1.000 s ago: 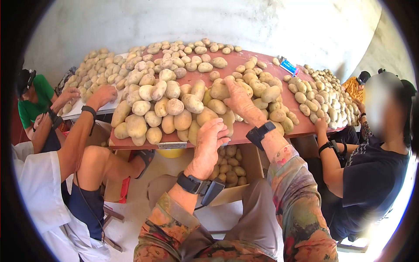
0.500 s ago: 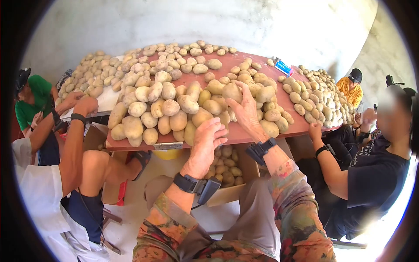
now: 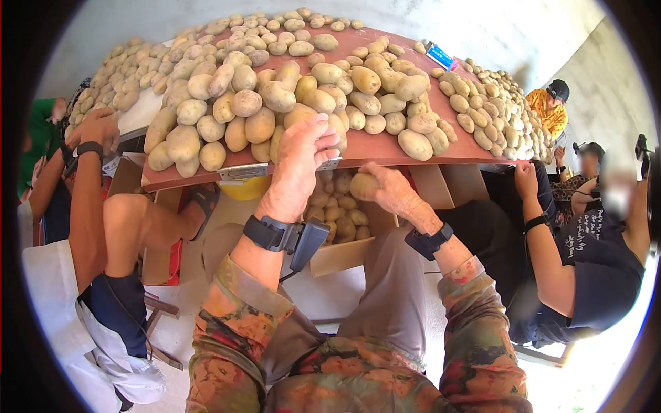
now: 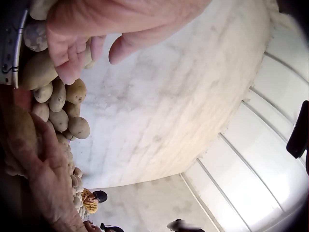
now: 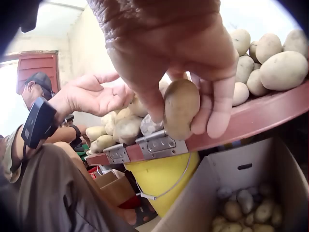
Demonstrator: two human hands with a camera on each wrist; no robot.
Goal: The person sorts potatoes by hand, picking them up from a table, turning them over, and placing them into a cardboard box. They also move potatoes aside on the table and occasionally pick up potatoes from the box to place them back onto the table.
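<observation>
My right hand (image 3: 397,195) pinches one potato (image 3: 363,186) just off the table's front edge, above a cardboard box (image 3: 337,259) that holds more potatoes. In the right wrist view, the right hand (image 5: 169,53) has the potato (image 5: 181,108) between thumb and fingers. My left hand (image 3: 296,165) is raised at the table edge, its fingers loosely bent and holding nothing, in front of the potato pile (image 3: 260,125). The left wrist view shows the left hand (image 4: 116,24) beside potatoes, thumb apart from the fingers.
The red table (image 3: 458,148) carries heaps of potatoes and a blue packet (image 3: 441,56) near the wall. Beneath its edge stands a yellow bucket (image 5: 161,179). People sit close on both sides; a bent leg (image 3: 148,230) is at my left and a dark-shirted person (image 3: 592,261) at my right.
My right hand has taken a potato from the pile and brought it back past the table edge, over the box. The head view has tilted downward; the left hand stays at the edge.
</observation>
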